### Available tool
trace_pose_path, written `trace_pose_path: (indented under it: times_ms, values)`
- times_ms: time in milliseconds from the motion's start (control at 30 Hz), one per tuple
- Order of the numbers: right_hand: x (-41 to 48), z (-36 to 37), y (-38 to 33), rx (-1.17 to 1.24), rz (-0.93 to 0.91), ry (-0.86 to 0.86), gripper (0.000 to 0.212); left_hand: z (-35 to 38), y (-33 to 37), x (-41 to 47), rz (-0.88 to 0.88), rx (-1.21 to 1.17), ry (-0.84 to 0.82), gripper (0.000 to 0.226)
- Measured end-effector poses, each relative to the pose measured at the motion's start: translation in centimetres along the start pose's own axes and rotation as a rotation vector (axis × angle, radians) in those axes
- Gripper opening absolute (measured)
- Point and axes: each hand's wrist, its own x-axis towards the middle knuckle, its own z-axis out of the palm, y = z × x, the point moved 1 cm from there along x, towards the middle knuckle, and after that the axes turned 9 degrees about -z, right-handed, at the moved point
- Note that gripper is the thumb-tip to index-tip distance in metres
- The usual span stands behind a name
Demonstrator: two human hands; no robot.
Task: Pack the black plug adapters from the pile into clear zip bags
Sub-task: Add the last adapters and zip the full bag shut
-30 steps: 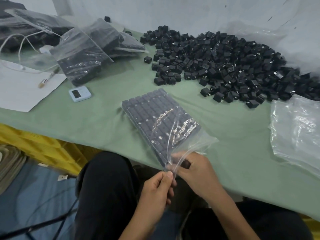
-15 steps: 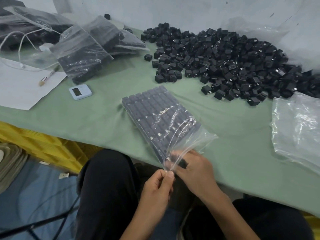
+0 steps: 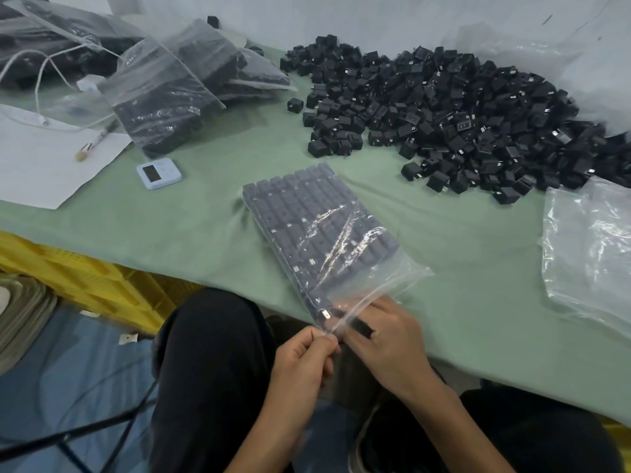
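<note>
At near tabletop (image 3: 205, 233) edge: fingers (image 3: 322, 340) of my left hand (image 3: 300, 367) pinch the zip bag (image 3: 403, 273) at its mouth corner, holding it taut; my right hand (image 3: 386, 343) meets the mouth, grip unclear through plastic. Adapters (image 3: 297, 204) rowed inside; pile (image 3: 461, 114) well beyond.

Two hands work at six o'clock: one left hand (image 3: 300, 367) and one right hand (image 3: 386, 346). One zip bag (image 3: 317, 227) of packed rows lies at centre, its contents too glazed to count. Four filled bags (image 3: 160, 100) overlap at ten to eleven o'clock. The loose plug adapters (image 3: 461, 107) at one o'clock are far too many to count. At nine to ten o'clock: one timer (image 3: 158, 173), one paper sheet (image 3: 41, 165), one pen (image 3: 97, 141), one white cable (image 3: 44, 66). At three o'clock is a stack of empty bags (image 3: 590, 247), number unclear.
</note>
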Motion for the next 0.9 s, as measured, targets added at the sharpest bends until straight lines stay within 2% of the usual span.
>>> trace_pose_path:
  times_ms: [100, 333, 500, 633, 900]
  values:
    - [0.3, -0.2, -0.1, 0.013, -0.002, -0.037, 0.034, -0.2, -0.2, 0.1, 0.002, 0.016, 0.007, 0.030]
    - [0.4, -0.3, -0.5, -0.095, -0.062, 0.002, 0.039, -0.6, 0.0, 0.4, 0.000, 0.088, -0.007, 0.030]
    - [0.5, 0.4, -0.5, -0.226, -0.059, 0.014, 0.035, -0.5, 0.7, 0.0, 0.001, 0.061, -0.031, 0.021]
    - [0.4, 1.0, -0.7, -0.312, -0.059, 0.068, 0.035, -0.4, 0.2, 0.3, -0.013, 0.071, -0.037, 0.033]
    - [0.4, 1.4, -0.9, -0.341, -0.014, 0.104, 0.035, -0.3, 0.7, 0.5, 0.008, 0.111, -0.025, 0.034]
